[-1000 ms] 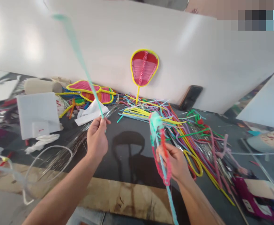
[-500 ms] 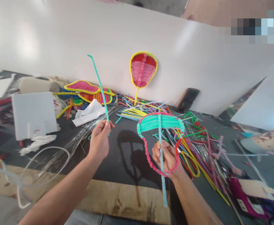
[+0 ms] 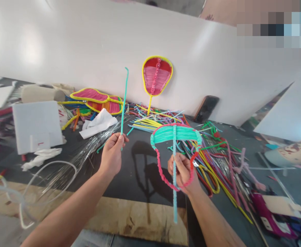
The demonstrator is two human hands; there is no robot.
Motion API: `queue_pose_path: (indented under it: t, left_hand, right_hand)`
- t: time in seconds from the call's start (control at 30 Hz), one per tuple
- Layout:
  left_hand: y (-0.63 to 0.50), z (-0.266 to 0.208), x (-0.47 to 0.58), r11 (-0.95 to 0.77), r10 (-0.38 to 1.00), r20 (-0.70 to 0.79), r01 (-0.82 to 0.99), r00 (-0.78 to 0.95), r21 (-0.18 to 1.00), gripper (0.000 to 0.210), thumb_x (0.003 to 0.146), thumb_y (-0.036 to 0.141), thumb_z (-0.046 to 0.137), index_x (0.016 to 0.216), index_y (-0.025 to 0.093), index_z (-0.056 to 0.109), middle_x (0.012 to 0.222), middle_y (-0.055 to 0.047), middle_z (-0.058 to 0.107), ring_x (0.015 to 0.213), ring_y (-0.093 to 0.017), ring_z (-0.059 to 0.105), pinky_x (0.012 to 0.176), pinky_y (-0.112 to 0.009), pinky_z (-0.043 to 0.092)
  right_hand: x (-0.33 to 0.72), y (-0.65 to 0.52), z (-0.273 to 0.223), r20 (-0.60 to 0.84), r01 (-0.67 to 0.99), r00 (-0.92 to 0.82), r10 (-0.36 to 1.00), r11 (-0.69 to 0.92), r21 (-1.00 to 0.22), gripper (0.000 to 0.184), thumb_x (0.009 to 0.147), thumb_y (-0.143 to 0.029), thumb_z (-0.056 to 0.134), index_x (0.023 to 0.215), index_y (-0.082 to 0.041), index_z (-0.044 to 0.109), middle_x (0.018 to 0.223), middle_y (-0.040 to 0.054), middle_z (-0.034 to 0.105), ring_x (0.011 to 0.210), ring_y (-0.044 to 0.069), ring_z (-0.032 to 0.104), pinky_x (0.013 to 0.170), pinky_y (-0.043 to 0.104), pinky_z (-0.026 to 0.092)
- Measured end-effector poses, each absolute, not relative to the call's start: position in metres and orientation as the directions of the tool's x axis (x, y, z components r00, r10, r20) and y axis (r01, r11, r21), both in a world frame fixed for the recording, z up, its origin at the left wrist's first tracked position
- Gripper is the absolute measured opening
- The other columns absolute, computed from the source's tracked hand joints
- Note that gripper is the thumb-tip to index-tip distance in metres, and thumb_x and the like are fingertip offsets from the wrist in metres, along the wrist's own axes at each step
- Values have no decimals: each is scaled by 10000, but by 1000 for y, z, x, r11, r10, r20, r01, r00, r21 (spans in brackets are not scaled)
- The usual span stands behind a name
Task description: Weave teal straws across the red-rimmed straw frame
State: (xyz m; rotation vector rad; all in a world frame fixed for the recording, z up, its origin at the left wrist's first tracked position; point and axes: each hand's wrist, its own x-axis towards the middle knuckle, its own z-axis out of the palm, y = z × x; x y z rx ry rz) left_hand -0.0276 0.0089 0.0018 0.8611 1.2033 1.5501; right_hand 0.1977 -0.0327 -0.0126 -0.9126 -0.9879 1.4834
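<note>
Pinched in my left hand [image 3: 112, 151] is a teal pipe cleaner [image 3: 125, 99], standing almost upright with a small bend at its tip. My right hand [image 3: 182, 169] is closed around the light blue stem of a fan-shaped pipe cleaner piece [image 3: 165, 134]. Its upper part is filled with teal rows, while the pink and red twisted outline below is unfilled. The stem runs down the middle and sticks out under the frame. Leaning on the white board behind is a finished-looking fan [image 3: 157, 77] with a yellow rim, red and pink filling and a row of beads.
Loose pipe cleaners [image 3: 152, 121] lie along the white board [image 3: 88, 44], more at right. A phone [image 3: 206, 109] leans there. At left are a pink-yellow piece [image 3: 91, 95], white paper [image 3: 99, 124] and thin wires [image 3: 80, 161]. A magenta tool [image 3: 268, 218] lies at right.
The teal pipe cleaner in my left hand has swung from leaning left to nearly upright, its tip moving right. The fan-shaped piece's stem has tilted slightly, its lower end shifting left.
</note>
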Motion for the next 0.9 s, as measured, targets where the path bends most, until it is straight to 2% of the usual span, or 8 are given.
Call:
queue_pose_path:
  t: [0.17, 0.27, 0.33, 0.47, 0.57, 0.67, 0.8, 0.9]
  left_hand:
    - [8, 2, -25, -40, 956, -41, -271, -290, 962, 212, 755, 384, 625, 738, 180, 569, 742, 8, 538, 710, -115, 457, 665, -225, 362]
    - [9, 1, -26, -41, 956, -43, -276, -292, 960, 210, 749, 381, 631, 742, 180, 572, 739, 10, 539, 716, -116, 467, 666, -223, 366]
    - [10, -1, -26, -42, 955, -40, -269, -294, 962, 205, 746, 378, 631, 745, 181, 575, 742, 9, 543, 719, -117, 472, 662, -221, 369]
    - [12, -4, -27, -44, 954, -33, -248, -297, 968, 207, 749, 378, 627, 742, 177, 577, 743, 5, 542, 700, -115, 465, 645, -220, 366]
    - [12, -4, -27, -38, 952, -40, -246, -305, 969, 214, 743, 381, 635, 750, 175, 579, 751, 1, 545, 702, -117, 470, 648, -224, 369]
    - [12, -4, -27, -54, 950, -26, -249, -310, 967, 215, 737, 382, 643, 756, 177, 581, 745, 1, 545, 689, -117, 467, 645, -225, 369]
    - [12, -6, -29, -76, 948, -8, -253, -318, 965, 216, 744, 384, 645, 757, 177, 586, 741, 0, 544, 669, -115, 459, 639, -228, 369]
    - [11, -6, -28, -116, 946, 35, -236, -321, 965, 200, 762, 366, 635, 752, 171, 593, 748, -9, 548, 693, -117, 469, 665, -230, 375]
  right_hand:
    - [208, -33, -4, 18, 72, 42, 999, 15, -997, 333, 823, -427, 570, 617, -187, 467, 489, -71, 410, 408, 59, 328, 398, 189, 244]
    - [209, -36, 2, 129, 433, 28, 991, 104, -896, 323, 808, -391, 573, 577, -185, 478, 472, -67, 415, 439, 73, 367, 447, 198, 301]
    - [206, -39, 5, 186, 581, -2, 982, 153, -799, 307, 810, -375, 562, 578, -183, 503, 482, -58, 454, 452, 77, 396, 475, 199, 317]
    - [201, -41, 1, 258, 720, -67, 964, 225, -657, 284, 822, -360, 527, 596, -189, 541, 485, -47, 526, 439, 77, 449, 489, 192, 319]
    - [197, -41, -6, 301, 835, -112, 947, 253, -488, 267, 815, -333, 534, 588, -195, 556, 488, -37, 568, 437, 82, 489, 498, 206, 288]
    - [190, -45, -9, 244, 904, -180, 953, 258, -342, 278, 807, -322, 563, 558, -200, 554, 470, -29, 577, 435, 95, 520, 488, 231, 231]
    - [184, -50, -9, 140, 870, -331, 933, 359, -339, 433, 875, -443, 502, 518, -199, 532, 429, -21, 542, 427, 105, 525, 476, 243, 212]
    - [192, -43, -11, 223, 859, -280, 934, 348, -375, 412, 935, -404, 395, 640, -202, 600, 541, 10, 606, 532, 133, 574, 512, 231, 308]
